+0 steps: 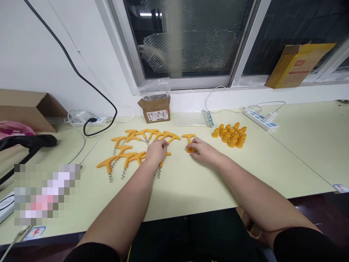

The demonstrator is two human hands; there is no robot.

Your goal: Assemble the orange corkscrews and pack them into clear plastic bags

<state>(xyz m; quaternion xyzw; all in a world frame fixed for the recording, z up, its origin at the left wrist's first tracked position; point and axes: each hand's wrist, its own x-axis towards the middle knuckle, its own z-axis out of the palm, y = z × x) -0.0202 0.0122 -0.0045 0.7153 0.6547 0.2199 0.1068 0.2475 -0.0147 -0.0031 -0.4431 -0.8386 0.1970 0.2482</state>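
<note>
1. I can see a printed white label on the small cardboard box point(155, 109) by the window, but its print is too small for me to read; the red marking on the yellow carton point(298, 69) on the sill is equally illegible.
2. Clear plastic pokes up from the small box's open top. Beside it, a flat clear bag point(188, 119) with a blue patterned end lies on the tabletop point(185, 189).
3. My right hand point(204, 151) grips a yellow T-handled piece point(188, 136) with its fingers, near a flared yellow cap end point(190, 150) that faces me.
4. My left hand point(156, 152) is curled over the group of yellow-handled corkscrews point(107, 163); I cannot tell whether its fingers hold anything.
5. The corkscrews lie in a rough loop left of the held piece, metal spirals showing. Yellow caps point(226, 137) stand clustered to its right, with tabletop between.
6. The table's front edge runs beneath my forearms; more tabletop extends right, past the white power strip point(260, 119).
</note>
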